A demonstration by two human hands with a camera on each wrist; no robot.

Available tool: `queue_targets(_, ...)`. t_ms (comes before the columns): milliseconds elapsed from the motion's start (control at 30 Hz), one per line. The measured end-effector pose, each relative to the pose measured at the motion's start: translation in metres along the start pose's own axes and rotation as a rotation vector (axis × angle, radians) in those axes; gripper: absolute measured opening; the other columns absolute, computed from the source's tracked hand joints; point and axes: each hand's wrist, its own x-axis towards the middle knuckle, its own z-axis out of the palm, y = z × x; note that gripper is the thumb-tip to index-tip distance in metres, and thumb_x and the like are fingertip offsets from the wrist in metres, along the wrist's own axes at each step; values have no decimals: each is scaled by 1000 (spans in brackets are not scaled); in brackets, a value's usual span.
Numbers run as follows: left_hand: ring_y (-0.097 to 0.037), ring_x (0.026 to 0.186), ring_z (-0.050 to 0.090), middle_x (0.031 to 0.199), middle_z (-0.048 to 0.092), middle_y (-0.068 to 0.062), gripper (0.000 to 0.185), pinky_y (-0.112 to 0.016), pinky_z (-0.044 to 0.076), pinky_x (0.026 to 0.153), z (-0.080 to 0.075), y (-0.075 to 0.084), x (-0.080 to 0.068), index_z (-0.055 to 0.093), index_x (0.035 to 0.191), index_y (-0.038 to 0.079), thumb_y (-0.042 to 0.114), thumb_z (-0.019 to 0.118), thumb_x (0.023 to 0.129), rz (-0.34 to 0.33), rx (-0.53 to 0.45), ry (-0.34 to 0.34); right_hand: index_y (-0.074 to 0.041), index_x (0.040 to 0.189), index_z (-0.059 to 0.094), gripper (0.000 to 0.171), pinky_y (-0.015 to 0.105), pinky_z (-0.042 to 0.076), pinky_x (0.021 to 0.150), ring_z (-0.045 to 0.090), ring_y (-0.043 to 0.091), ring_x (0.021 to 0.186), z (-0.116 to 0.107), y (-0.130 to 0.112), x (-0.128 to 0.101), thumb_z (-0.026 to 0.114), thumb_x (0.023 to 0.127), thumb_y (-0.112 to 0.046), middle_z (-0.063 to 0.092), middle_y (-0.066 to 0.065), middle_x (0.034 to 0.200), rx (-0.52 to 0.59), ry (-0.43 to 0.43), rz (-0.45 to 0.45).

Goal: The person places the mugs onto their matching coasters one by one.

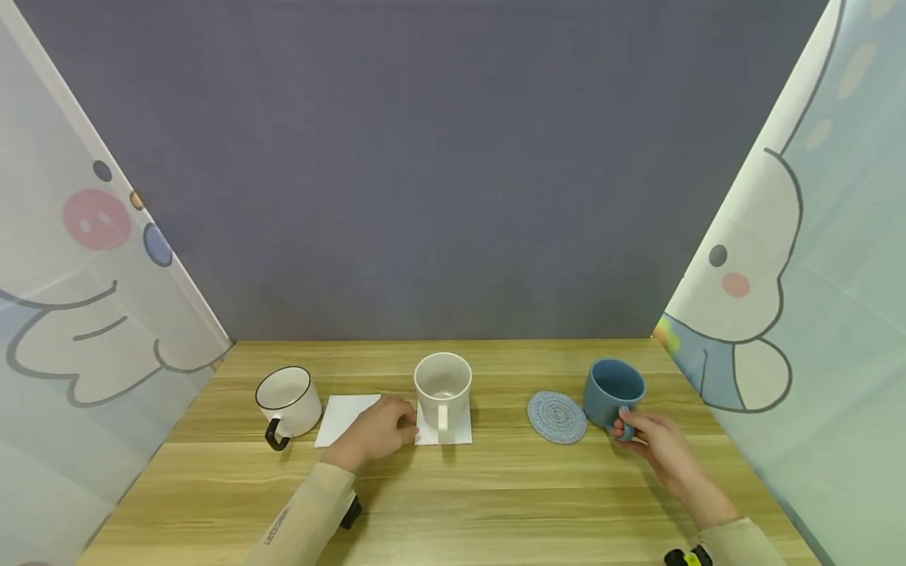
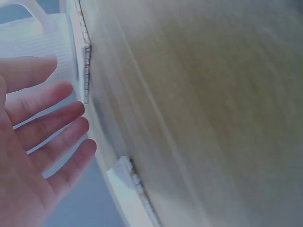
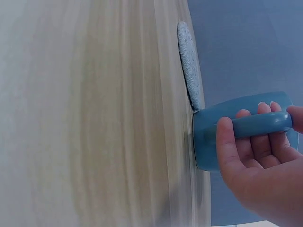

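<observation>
right hand (image 1: 654,444) at the near-right side of the blue mug (image 1: 613,393), its fingers (image 3: 253,142) curled through and around the mug's handle (image 3: 258,124) with the thumb lying along the near side; the handle points toward the person and the mug stands upright on the wooden table (image 1: 495,495), mouth up. the round blue woven coaster (image 1: 557,417) lies flat immediately to the left of the mug, its right edge touching or all but touching the mug's base, as the right wrist view shows; so the coaster is to the left of the gripping fingers, with only the mug body between them and nothing standing on the coaster. left hand (image 1: 375,431) rests on the table at mid-left, fingers (image 2: 47,123) straight and loosely spread, holding nothing, their tips at the left edge of the white square coaster (image 1: 443,431) that carries the tall white mug (image 1: 443,389), handle facing near. a second white square coaster (image 1: 343,417), bare, lies just left of that hand, partly covered by it. further left stands a squat white mug with dark rim and dark handle (image 1: 286,402), directly on the table. the right hand is much the nearer to the blue mug and round coaster; the white mug stands well apart to the left of the round coaster.
</observation>
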Motion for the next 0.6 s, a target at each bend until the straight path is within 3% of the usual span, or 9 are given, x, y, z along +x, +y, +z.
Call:
queue_targets(200, -23, 93, 64, 96, 65, 3, 6, -49, 55, 77, -5, 16, -10, 69, 90, 16, 18, 71, 94, 5, 85, 4, 8, 101, 67, 28, 34, 59, 84, 68, 16, 89, -2, 0, 0, 56, 105, -17, 65, 6, 93, 3, -22, -4)
queue_targets(367, -15, 72, 53, 84, 59, 2, 14, -38, 48, 59, -9, 35, -19, 66, 83, 12, 19, 72, 93, -5, 163, 4, 8, 102, 67, 27, 35, 59, 85, 69, 17, 90, -3, -1, 0, 56, 105, -17, 65, 6, 94, 9, -37, -5)
queue_targets(600, -13, 62, 48, 72, 52, 6, 23, -33, 43, 52, -21, 65, -31, 59, 76, 14, 22, 70, 95, -28, 169, -98, 10, 101, 67, 30, 36, 59, 85, 69, 19, 90, -2, 0, 1, 55, 106, -17, 65, 7, 93, -1, -18, -9)
